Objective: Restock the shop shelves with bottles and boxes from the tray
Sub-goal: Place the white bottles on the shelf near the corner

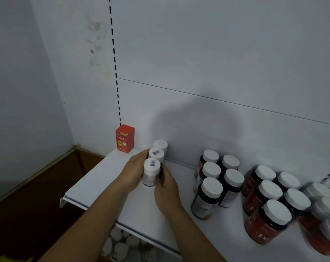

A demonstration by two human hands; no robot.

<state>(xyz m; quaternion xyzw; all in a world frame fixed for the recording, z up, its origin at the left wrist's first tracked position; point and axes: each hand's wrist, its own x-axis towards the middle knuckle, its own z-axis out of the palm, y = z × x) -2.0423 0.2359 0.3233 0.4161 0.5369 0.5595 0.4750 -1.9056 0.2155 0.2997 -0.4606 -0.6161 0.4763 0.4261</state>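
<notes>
Two hands close on a row of three small white bottles at the left end of a white shelf [96, 180]. The left hand [133, 171] cups the row's left side, fingers together and curled against the front bottle [150, 173] and the middle bottle [156, 155]. The right hand [166, 188] presses the front bottle's right side; its fingertips are hidden behind the bottle. The back bottle [160, 144] stands against the rear panel. A red box [125, 138] stands in the corner, near the row but apart. Dark bottles [215, 182] stand in rows to the right. The tray is out of view.

The likely risk is a domino fall. The three bottles stand touching, so a hard push on the front one could tip the middle or back one. Uneven pressure from the two hands could skew the row toward the shelf's open left end.
</notes>
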